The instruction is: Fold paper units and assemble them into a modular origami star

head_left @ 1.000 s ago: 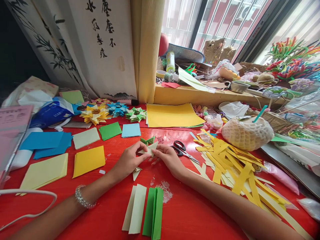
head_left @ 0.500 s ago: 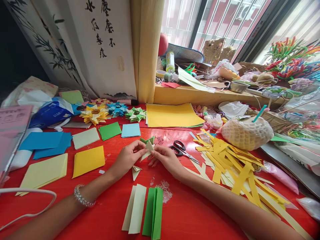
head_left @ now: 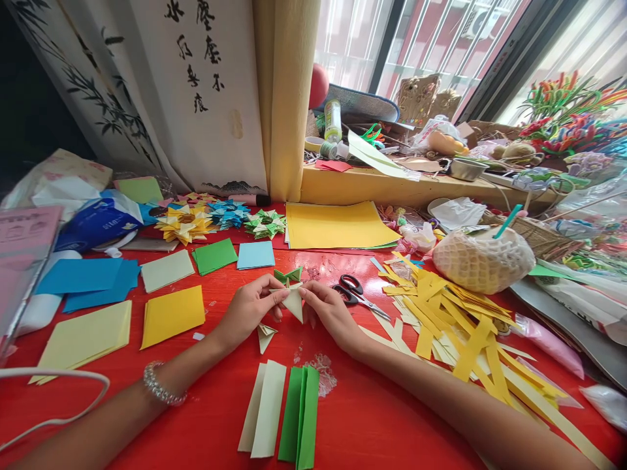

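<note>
Between my two hands is a cream folded paper piece (head_left: 294,304), its point hanging down. My left hand (head_left: 252,307) pinches its left corner with thumb and finger. My right hand (head_left: 330,313) pinches the right corner, fingers closed. Just behind the piece lies a green folded paper piece (head_left: 289,275). Another cream folded triangle (head_left: 266,337) rests on the table below my left fingers. Nearer to me are creased cream paper strips (head_left: 268,408) and creased green paper strips (head_left: 300,414), side by side.
Black-handled scissors (head_left: 360,297) lie right of my hands, beside a heap of yellow and cream strips (head_left: 441,320). Stacks of coloured paper, like the yellow stack (head_left: 174,315), spread left. Finished paper rings (head_left: 183,224) sit behind. A netted fruit with a straw (head_left: 484,258) stands right.
The cream piece has turned in my fingers: its point faced up before and now faces down. Both hands stay in nearly the same place.
</note>
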The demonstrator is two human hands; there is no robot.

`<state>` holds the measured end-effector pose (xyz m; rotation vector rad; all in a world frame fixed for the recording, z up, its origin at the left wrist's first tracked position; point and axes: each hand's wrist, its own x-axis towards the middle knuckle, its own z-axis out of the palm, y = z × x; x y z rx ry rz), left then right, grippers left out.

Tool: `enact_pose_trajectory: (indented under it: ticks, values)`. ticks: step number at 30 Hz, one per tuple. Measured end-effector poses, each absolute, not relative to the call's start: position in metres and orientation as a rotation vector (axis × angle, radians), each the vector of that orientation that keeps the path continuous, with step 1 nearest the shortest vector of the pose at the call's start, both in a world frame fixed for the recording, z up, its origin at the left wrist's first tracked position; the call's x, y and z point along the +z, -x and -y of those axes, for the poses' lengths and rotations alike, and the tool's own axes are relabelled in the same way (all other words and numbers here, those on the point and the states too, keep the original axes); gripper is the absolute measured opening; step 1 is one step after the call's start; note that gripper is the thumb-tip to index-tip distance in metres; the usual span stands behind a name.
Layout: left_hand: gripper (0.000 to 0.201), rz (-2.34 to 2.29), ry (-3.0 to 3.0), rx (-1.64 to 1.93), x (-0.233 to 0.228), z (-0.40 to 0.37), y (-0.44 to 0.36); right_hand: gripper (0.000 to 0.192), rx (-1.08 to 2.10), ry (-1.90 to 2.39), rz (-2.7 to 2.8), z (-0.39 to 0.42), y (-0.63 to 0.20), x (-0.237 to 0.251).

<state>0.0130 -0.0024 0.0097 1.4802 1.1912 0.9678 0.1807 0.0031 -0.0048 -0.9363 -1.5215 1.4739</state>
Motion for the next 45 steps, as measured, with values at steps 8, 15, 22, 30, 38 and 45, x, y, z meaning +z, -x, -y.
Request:
enact_pose_trajectory:
  ticks: [8,15,22,30,38,45]
  values:
    - [0.024,-1.191,-1.426,1.049,0.0129,0.003,-0.0137,0.021,1.512,0.882,1.526,-0.0051,-0.1804,-0.0056]
    - [0.025,-1.131,-1.401,0.964,0.0086,0.0013,-0.0141,0.025,1.428,0.949,1.404,-0.0081,-0.1802,-0.0083]
    - [0.028,-1.108,-1.375,0.969,0.0093,0.0016,-0.0151,0.019,1.455,0.875,1.31,-0.0104,-0.181,-0.0078]
    - [0.027,-1.122,-1.375,1.004,0.013,0.0028,-0.0152,0.017,1.464,0.859,1.271,-0.0108,-0.1818,-0.0073]
    - [0.024,-1.119,-1.398,0.993,0.0135,0.0035,-0.0151,0.014,1.461,0.857,1.273,-0.0109,-0.1812,-0.0077]
    - [0.026,-1.104,-1.407,0.981,0.012,0.0027,-0.0139,0.014,1.463,0.871,1.274,-0.0105,-0.181,-0.0064]
